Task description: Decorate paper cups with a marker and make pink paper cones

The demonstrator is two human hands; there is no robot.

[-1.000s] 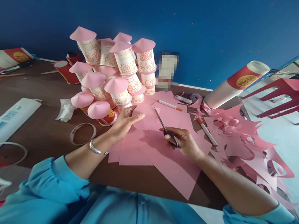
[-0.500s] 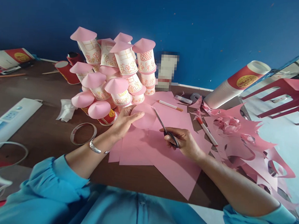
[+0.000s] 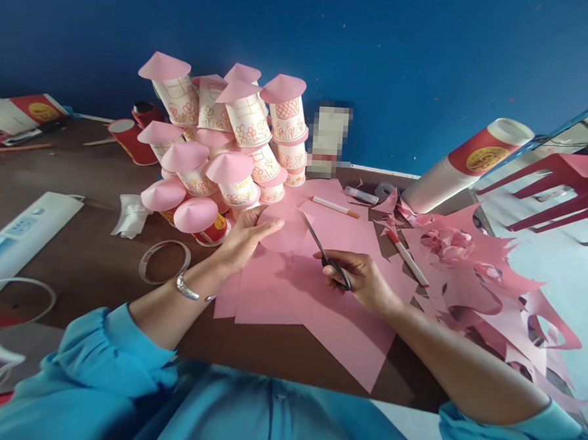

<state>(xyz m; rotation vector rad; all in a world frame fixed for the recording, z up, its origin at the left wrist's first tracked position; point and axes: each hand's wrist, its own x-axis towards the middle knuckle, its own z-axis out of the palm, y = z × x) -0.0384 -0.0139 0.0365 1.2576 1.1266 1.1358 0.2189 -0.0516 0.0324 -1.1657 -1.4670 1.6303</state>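
Note:
Between its thumb and fingers, my left hand [image 3: 246, 238] pinches the left side of a round pink paper disc [image 3: 286, 229]. My right hand [image 3: 357, 274] holds black-handled scissors [image 3: 338, 271], whose blades point up and left with the tip at the disc's upper right edge. Pink paper sheets [image 3: 338, 308] lie overlapping under both hands. Just beyond my left hand stand several decorated paper cups [image 3: 250, 124] topped with pink paper cones [image 3: 230, 169]. A white marker [image 3: 334, 207] with an orange end rests on the sheets behind the scissors.
Pink paper scraps [image 3: 473, 282] and a red-capped marker [image 3: 407, 259] lie at the right, before a leaning cup stack [image 3: 464, 164]. At the left are a tape roll [image 3: 142, 262], a crumpled white wrapper [image 3: 130, 216] and a power strip [image 3: 32, 232]. A blue wall [image 3: 390, 74] stands behind.

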